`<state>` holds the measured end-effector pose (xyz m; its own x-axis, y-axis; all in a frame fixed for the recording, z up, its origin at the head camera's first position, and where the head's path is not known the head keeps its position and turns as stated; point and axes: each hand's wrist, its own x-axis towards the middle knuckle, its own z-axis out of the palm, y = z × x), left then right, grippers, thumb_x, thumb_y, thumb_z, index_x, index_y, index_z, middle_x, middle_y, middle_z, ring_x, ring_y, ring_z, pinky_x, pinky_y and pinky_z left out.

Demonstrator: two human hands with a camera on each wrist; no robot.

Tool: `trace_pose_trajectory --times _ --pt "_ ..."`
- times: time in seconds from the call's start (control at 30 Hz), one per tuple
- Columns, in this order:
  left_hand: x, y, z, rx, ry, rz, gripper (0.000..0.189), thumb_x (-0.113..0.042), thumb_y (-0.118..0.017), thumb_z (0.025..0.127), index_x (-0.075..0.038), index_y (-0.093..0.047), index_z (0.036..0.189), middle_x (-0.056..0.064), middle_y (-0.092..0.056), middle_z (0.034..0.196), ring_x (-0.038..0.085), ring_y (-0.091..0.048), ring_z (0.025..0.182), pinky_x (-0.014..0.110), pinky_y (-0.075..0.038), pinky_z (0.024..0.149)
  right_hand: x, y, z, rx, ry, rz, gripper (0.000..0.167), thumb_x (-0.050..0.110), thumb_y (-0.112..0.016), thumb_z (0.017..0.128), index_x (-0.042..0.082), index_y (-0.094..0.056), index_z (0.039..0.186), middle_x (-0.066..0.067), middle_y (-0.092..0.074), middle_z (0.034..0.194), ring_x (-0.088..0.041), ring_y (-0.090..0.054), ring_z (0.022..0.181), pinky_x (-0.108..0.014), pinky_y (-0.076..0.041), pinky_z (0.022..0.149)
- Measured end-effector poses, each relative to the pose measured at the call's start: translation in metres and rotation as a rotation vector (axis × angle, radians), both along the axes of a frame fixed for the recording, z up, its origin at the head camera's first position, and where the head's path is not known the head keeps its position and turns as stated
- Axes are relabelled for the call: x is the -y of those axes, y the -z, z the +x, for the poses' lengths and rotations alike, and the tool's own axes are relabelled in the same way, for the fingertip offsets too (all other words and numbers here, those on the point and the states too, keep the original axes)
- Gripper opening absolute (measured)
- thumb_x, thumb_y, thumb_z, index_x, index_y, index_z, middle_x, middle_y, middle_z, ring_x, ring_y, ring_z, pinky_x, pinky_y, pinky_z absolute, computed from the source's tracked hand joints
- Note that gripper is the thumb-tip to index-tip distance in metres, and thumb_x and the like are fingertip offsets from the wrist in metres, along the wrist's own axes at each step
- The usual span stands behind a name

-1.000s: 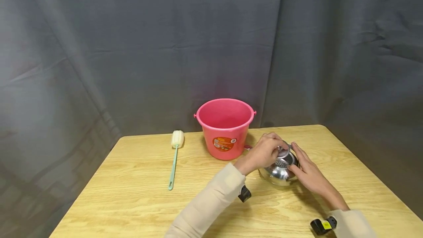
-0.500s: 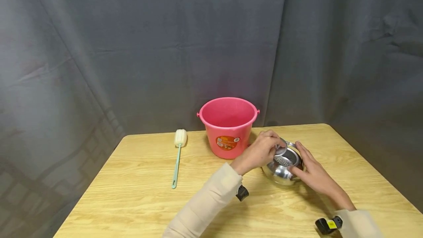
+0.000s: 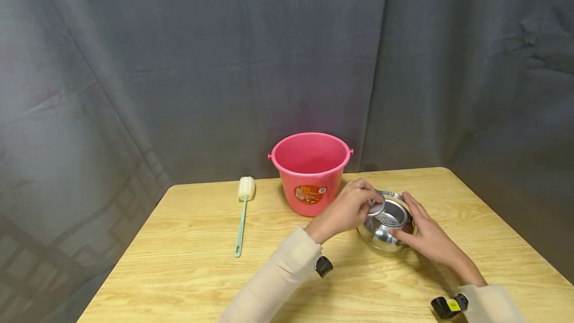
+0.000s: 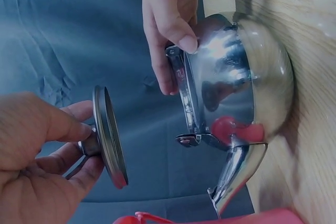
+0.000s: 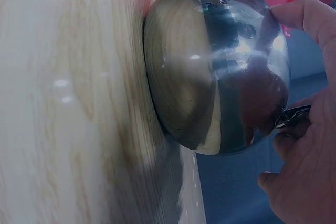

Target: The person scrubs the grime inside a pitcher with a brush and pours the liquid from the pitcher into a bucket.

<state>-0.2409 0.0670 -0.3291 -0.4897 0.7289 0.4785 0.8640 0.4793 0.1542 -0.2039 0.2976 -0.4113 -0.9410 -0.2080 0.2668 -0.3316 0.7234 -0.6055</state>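
A shiny steel teapot stands on the table at the right, its top uncovered and a perforated strainer showing inside the mouth. My left hand pinches the round metal lid by its knob, tilted on edge and apart from the pot in the left wrist view. My right hand holds the teapot from the right, thumb at the shoulder near the rim and fingers by the hinged handle, which is folded down. The spout points toward the bucket side.
Just behind my left hand a pink bucket with an orange label stands near the table's back edge. A sponge brush with a pale green handle lies to its left. Grey curtain hangs behind the wooden table.
My left hand has drawn the lid up and leftward off the teapot's mouth, so more of the strainer shows. My right hand has kept its hold on the pot.
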Motion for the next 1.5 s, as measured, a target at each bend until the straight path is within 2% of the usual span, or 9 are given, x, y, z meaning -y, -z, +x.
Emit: trace_pose_trajectory --times 0.33,0.57,0.8,0.93,1.13,1.23,1.5 --pt "0.013 -0.003 0.004 0.020 -0.004 0.013 0.027 0.003 -0.061 0.087 -0.012 -0.074 0.107 -0.001 -0.063 0.105 0.009 -0.054 0.100 0.013 -0.035 0.091 0.001 -0.001 -0.001 -0.010 0.000 0.011 0.102 0.037 -0.071 0.087 0.005 -0.002 0.155 -0.029 -0.009 0.155 -0.057 -0.022 0.132 -0.071 -0.027 0.094" --pt "0.023 -0.003 0.008 -0.001 0.001 0.020 0.026 0.003 -0.062 0.086 -0.011 -0.074 0.105 0.000 -0.064 0.106 0.009 -0.055 0.102 0.013 -0.035 0.093 0.001 0.000 0.000 -0.013 -0.001 0.005 0.103 0.036 -0.072 0.086 0.004 -0.002 0.155 -0.030 -0.008 0.155 -0.057 -0.020 0.132 -0.073 -0.026 0.094" --pt "0.031 -0.001 0.010 0.040 0.017 0.058 0.022 0.005 -0.063 0.087 -0.007 -0.074 0.102 0.004 -0.064 0.105 0.014 -0.056 0.103 0.015 -0.037 0.093 0.002 0.000 0.000 -0.026 0.006 0.006 0.105 0.036 -0.073 0.084 0.003 -0.003 0.155 -0.031 -0.009 0.155 -0.057 -0.020 0.133 -0.073 -0.025 0.094" --pt "0.036 -0.001 0.011 0.031 0.015 0.064 0.021 0.005 -0.062 0.087 -0.005 -0.073 0.102 0.005 -0.064 0.104 0.015 -0.056 0.102 0.016 -0.037 0.093 0.002 0.001 0.001 -0.029 0.008 0.006 0.105 0.035 -0.073 0.085 0.005 -0.001 0.155 -0.030 -0.009 0.155 -0.058 -0.020 0.132 -0.073 -0.026 0.093" --pt "0.045 0.002 0.015 0.049 0.000 0.063 0.021 0.004 -0.061 0.088 -0.005 -0.073 0.103 0.004 -0.065 0.104 0.016 -0.057 0.102 0.018 -0.038 0.092 -0.001 0.004 0.004 -0.048 0.008 0.001 0.105 0.033 -0.075 0.083 0.004 -0.003 0.155 -0.030 -0.010 0.155 -0.059 -0.023 0.130 -0.075 -0.026 0.092" --pt "0.051 0.004 0.017 0.071 -0.007 0.094 0.021 0.006 -0.061 0.088 -0.003 -0.073 0.103 0.006 -0.065 0.104 0.018 -0.057 0.100 0.020 -0.039 0.091 -0.001 0.007 0.005 -0.059 0.008 0.004 0.106 0.033 -0.076 0.083 0.004 -0.004 0.155 -0.031 -0.012 0.154 -0.060 -0.024 0.129 -0.075 -0.026 0.091" --pt "0.066 0.007 0.014 0.099 -0.057 0.148 0.019 0.006 -0.063 0.085 -0.002 -0.074 0.098 0.006 -0.066 0.101 0.019 -0.058 0.094 0.023 -0.043 0.085 0.001 0.004 0.001 -0.052 0.007 0.014 0.106 0.035 -0.075 0.083 0.005 -0.002 0.155 -0.029 -0.009 0.155 -0.058 -0.021 0.132 -0.075 -0.024 0.093"
